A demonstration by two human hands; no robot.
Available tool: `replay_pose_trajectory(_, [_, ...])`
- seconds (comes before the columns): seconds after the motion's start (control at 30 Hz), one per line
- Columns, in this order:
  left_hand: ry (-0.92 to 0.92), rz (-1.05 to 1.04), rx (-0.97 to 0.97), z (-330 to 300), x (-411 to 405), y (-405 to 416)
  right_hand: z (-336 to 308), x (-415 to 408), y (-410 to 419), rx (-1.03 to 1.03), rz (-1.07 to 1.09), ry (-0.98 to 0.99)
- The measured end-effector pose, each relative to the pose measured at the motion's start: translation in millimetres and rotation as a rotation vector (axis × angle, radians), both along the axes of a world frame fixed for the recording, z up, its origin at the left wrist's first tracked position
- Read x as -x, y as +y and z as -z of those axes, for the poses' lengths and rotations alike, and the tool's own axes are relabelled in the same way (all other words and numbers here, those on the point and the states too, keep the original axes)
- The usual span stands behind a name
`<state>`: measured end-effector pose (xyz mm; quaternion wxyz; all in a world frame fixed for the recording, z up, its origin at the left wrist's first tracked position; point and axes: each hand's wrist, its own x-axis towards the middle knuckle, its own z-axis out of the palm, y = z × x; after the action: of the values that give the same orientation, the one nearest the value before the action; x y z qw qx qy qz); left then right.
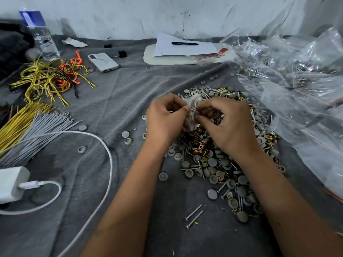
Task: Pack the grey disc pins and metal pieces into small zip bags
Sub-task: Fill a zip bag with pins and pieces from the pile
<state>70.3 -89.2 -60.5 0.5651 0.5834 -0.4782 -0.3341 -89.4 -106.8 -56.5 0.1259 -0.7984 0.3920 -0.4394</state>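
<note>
Grey cloth (115,101) covers the counter in the head view, the only view supplied. Left hand (164,118) and right hand (229,125) meet above the far part of a heap of parts (219,160), and between them they pinch a small zip bag (192,112) of clear film with a red line at its mouth; each hand's grip is clamped on the bag, thumb against curled fingers. What the bag holds cannot be told, since the fingers hide most of it.

The heap mixes grey disc pins (212,194) (round caps, some lying hollow side up), brassy metal pieces (199,143) and screws (194,212), and it lies just under and nearer than the hands. A few discs sit apart on the cloth to the left. At right, a drift of clear plastic bags (297,75) rises beside the heap, some already holding parts.

Handling, as a judgement: the bag is light, limp and slippery, so it is best held by the stiffer zip strip at the mouth, one hand at each end. The discs are light and rigid and should lift easily by the rim; the metal pieces look sharp-edged, and the screw points could pierce the film if pressed.

Elsewhere on the cloth: yellow and orange wires (50,76), a bundle of grey ties (37,130), a white charger (13,183) with its cable, a phone (103,62), a water bottle (39,36), and a pen (184,43) on paper.
</note>
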Motion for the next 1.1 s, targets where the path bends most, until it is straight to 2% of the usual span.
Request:
replay_pose_trajectory(0.17, [0.229,0.069,0.003,-1.6,0.9,2.3,-0.4,-1.4,0.1,-0.001,-0.032,-0.053])
replay_pose_trajectory(0.3, [0.32,0.111,0.004,-4.5,0.7,3.7,2.3,-2.7,-1.6,-0.217,-0.109,-0.26])
replay_pose_trajectory(0.43, [0.245,0.107,0.023,-6.4,1.3,4.7,4.2,-3.3,-2.1,-0.281,-0.113,-0.333])
replay_pose_trajectory(0.63, [-0.052,-0.007,0.139,-6.0,0.3,3.8,4.4,-1.9,-2.4,-0.263,0.017,-0.315])
replay_pose_trajectory(0.9, [-0.034,-0.061,0.117,-8.2,-4.6,5.4,-2.9,-2.5,3.8,0.09,0.042,-0.073])
replay_pose_trajectory(1.1, [0.01,-0.073,0.112,-10.9,-8.1,5.6,-4.8,-3.3,2.9,0.081,0.055,-0.107])
